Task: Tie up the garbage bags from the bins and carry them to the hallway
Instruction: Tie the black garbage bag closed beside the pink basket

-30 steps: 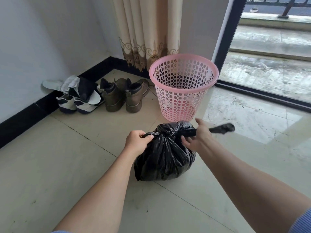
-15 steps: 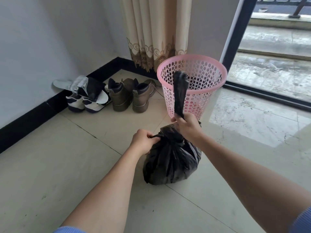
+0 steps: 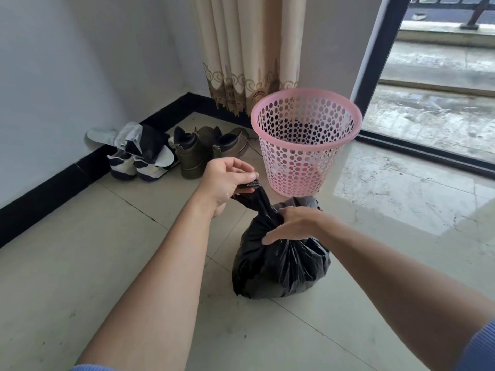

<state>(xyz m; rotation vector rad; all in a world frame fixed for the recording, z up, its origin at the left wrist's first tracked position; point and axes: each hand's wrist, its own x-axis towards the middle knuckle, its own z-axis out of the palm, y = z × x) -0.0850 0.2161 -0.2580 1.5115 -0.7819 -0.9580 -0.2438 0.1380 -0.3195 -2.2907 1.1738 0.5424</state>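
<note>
Down on the tiled floor (image 3: 80, 263), a black garbage bag (image 3: 281, 266) sits directly beneath the right hand (image 3: 294, 224), whose fingers curl around the gathered neck, thumb stretched out across the plastic. Up and to the left of it, the left hand (image 3: 227, 179) pinches the bag's twisted end between thumb and fingertips — pulled taut — while a pink perforated bin (image 3: 302, 167) stands just beyond both hands, with shoes (image 3: 190, 153) farther off past the left hand.
</note>
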